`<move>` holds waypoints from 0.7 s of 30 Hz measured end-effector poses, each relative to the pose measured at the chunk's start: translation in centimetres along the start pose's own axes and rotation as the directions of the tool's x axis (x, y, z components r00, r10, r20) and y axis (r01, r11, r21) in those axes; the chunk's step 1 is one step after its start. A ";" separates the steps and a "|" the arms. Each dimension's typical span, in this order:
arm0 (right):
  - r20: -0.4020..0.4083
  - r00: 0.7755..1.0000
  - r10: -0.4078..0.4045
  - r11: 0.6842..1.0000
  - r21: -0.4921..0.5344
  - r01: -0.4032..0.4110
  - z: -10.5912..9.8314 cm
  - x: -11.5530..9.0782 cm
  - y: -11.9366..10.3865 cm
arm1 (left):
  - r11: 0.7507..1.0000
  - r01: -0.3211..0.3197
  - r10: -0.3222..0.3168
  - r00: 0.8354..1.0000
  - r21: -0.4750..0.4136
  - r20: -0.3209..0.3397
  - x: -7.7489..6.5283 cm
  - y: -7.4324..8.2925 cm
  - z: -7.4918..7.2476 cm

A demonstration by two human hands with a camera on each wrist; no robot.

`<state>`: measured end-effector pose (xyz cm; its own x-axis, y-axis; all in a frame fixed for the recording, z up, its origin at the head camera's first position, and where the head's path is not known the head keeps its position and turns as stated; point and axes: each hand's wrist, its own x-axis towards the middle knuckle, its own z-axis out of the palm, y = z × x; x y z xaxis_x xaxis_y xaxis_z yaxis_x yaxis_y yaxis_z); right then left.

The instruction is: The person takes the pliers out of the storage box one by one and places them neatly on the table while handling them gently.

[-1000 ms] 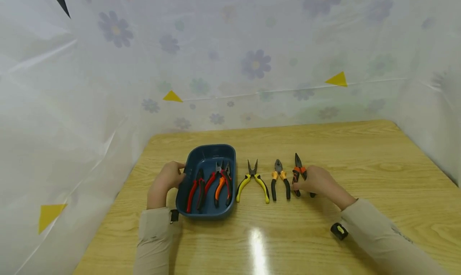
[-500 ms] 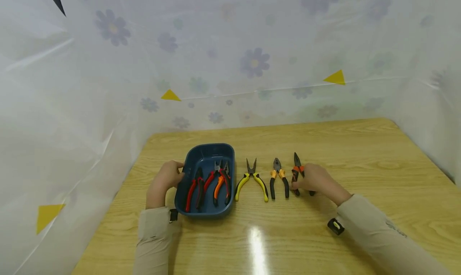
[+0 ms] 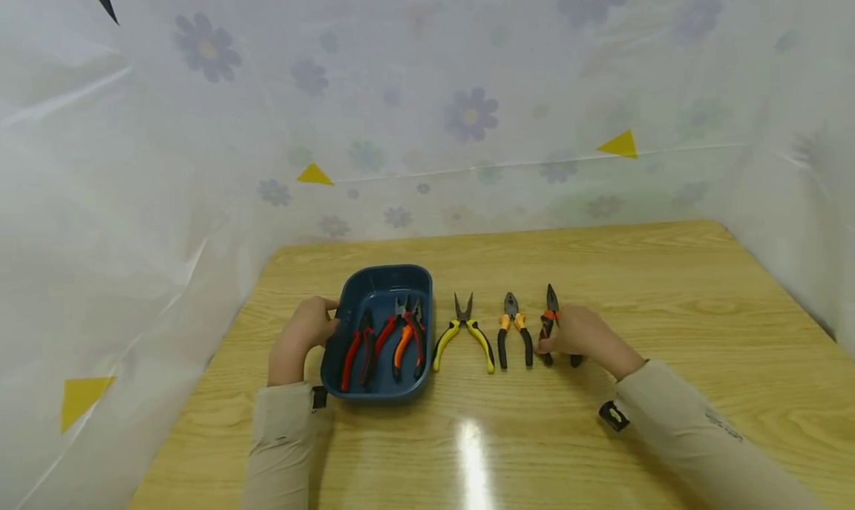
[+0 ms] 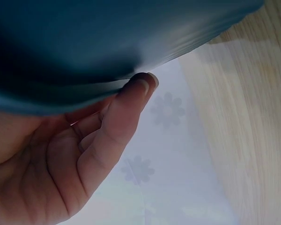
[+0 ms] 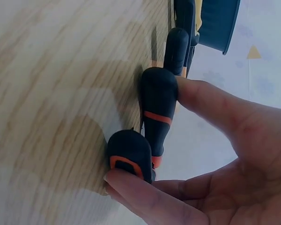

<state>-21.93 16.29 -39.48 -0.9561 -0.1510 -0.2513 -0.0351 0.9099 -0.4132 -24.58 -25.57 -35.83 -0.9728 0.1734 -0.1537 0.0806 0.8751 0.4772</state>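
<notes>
My left hand [image 3: 303,335] holds the left side of a dark blue tray [image 3: 384,283]; in the left wrist view the fingertips press its outer wall and the thumb is hidden. Inside lie red-and-black pliers [image 3: 350,361] and orange-handled pliers [image 3: 402,350], partly overlapping. At the right end of a row on the table, my right hand [image 3: 591,335] grips long-nose pliers [image 3: 548,326] with black-and-orange handles. In the right wrist view, the thumb touches one handle [image 5: 158,98] and the fingers lie against the other. Their nose points away from me.
Between tray and right hand lie yellow-handled long-nose pliers [image 3: 463,326], spread open, and combination pliers [image 3: 511,324] with black-and-yellow handles. The wooden table [image 3: 534,436] ends at a floral plastic sheet [image 3: 414,109] behind, with more sheeting at both sides.
The head view has shifted slightly, moving the tray and loose pliers a little left in frame. My right hand now covers more of the pliers' right handle. The left hand keeps its hold.
</notes>
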 end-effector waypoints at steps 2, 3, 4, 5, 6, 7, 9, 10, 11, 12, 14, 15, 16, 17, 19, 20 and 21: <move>0.007 1.000 -0.003 1.000 -0.012 0.003 0.0 0.0 0.0 | 1.000 -0.004 0.004 1.000 0.003 -0.001 0.1 0.0 0.0; 0.013 1.000 -0.002 1.000 -0.018 0.002 0.0 0.1 0.0 | 1.000 -0.002 0.002 1.000 0.001 -0.002 0.1 0.0 0.0; 0.019 1.000 0.005 1.000 -0.022 -0.004 0.1 0.1 0.0 | 1.000 -0.002 0.002 1.000 -0.001 -0.002 0.1 0.0 0.0; 0.025 1.000 0.009 1.000 -0.024 -0.009 0.1 0.0 -0.1 | 1.000 -0.005 0.005 1.000 0.000 0.001 0.1 0.0 0.0; 0.030 0.999 0.013 0.999 -0.029 -0.012 0.1 0.0 -0.1 | 1.000 -0.007 0.007 1.000 0.000 0.003 0.2 -0.1 0.0; 0.035 0.999 0.017 0.999 -0.031 -0.016 0.2 0.0 -0.1 | 1.000 -0.007 0.007 1.000 -0.001 0.005 0.1 -0.1 0.0; 0.042 0.999 0.019 0.999 -0.041 -0.017 0.2 0.0 -0.2 | 1.000 -0.011 0.011 1.000 0.002 0.003 0.1 -0.2 0.0; 0.046 0.999 0.020 0.999 -0.041 -0.018 0.2 0.0 -0.3 | 1.000 -0.014 0.014 1.000 0.004 0.003 0.2 -0.2 0.0; 0.049 0.999 0.021 0.999 -0.043 -0.019 0.2 -0.1 -0.3 | 1.000 -0.018 0.018 1.000 0.007 0.003 0.2 -0.3 0.0; 0.050 0.999 0.021 0.999 -0.042 -0.019 0.1 -0.1 -0.3 | 1.000 -0.016 0.016 1.000 0.006 0.001 0.2 -0.3 0.0; 0.054 0.998 0.018 0.999 -0.036 -0.016 -0.1 -0.1 -0.4 | 1.000 -0.015 0.015 1.000 0.007 -0.002 0.2 -0.3 0.1; 0.058 0.998 0.019 0.999 -0.031 -0.017 -0.2 -0.2 -0.5 | 1.000 -0.015 0.015 1.000 0.007 0.000 0.2 -0.3 0.0; 0.061 0.998 0.016 1.000 -0.026 -0.014 -0.4 -0.2 -0.5 | 1.000 -0.015 0.015 1.000 0.007 0.000 0.2 -0.3 0.0; 0.063 0.998 0.014 1.000 -0.024 -0.012 -0.5 -0.3 -0.5 | 1.000 -0.014 0.014 1.000 0.007 -0.001 0.1 -0.3 0.0; 0.069 0.998 0.015 1.000 -0.013 -0.015 -0.6 -0.3 -0.5 | 1.000 -0.013 0.013 1.000 0.004 0.000 0.1 -0.2 0.0; 0.067 0.998 0.011 1.000 -0.012 -0.010 -0.6 -0.3 -0.5 | 1.000 -0.013 0.013 1.000 0.001 0.004 0.1 -0.1 0.0; 0.067 0.998 0.014 1.000 -0.012 -0.013 -0.6 -0.3 -0.5 | 1.000 -0.013 0.013 1.000 -0.001 0.007 0.0 -0.1 -0.1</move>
<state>-21.78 16.10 -38.70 -0.9347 -0.1640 -0.3155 -0.0262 0.9166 -0.3990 -24.64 -25.67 -35.82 -0.9702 0.1874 -0.1533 0.0927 0.8724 0.4798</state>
